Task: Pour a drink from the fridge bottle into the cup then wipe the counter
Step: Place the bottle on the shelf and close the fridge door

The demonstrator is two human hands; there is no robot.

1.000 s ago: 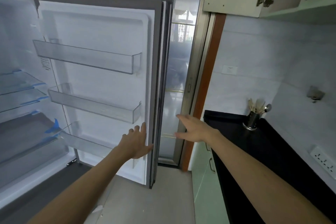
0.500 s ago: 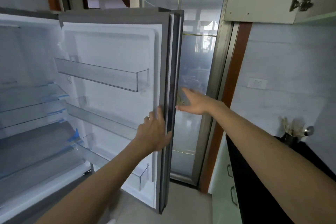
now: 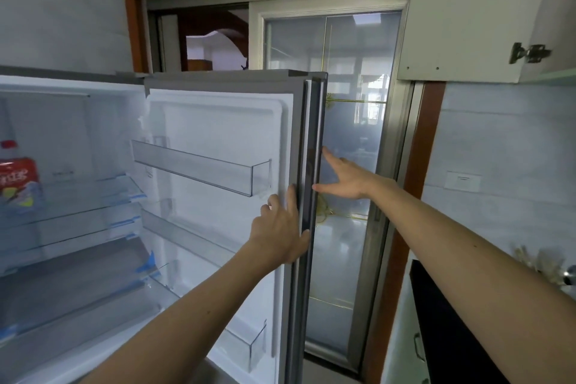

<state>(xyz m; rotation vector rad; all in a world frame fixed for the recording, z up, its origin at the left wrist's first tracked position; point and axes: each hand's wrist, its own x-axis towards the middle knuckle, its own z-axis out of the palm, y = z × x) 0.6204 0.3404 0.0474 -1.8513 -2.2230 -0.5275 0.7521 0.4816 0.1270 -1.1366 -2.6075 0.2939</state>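
Note:
The fridge stands open, its door swung out toward me with bare clear door bins. A bottle with a red cap and red label stands on a glass shelf at the far left edge, partly cut off. My left hand lies flat against the inner edge of the door, fingers straight, thumb at the door's edge. My right hand reaches to the outer side of the door edge, fingers spread and straight, fingertips at the door. No cup is in view.
A black counter runs along the right, with a utensil holder at the far right edge. A sliding glass door stands behind the fridge door. A white wall cabinet hangs above the counter.
My view has lifted and turned left, bringing the bottle into sight. Both hands have risen along the door edge, and my right hand has come closer to the door.

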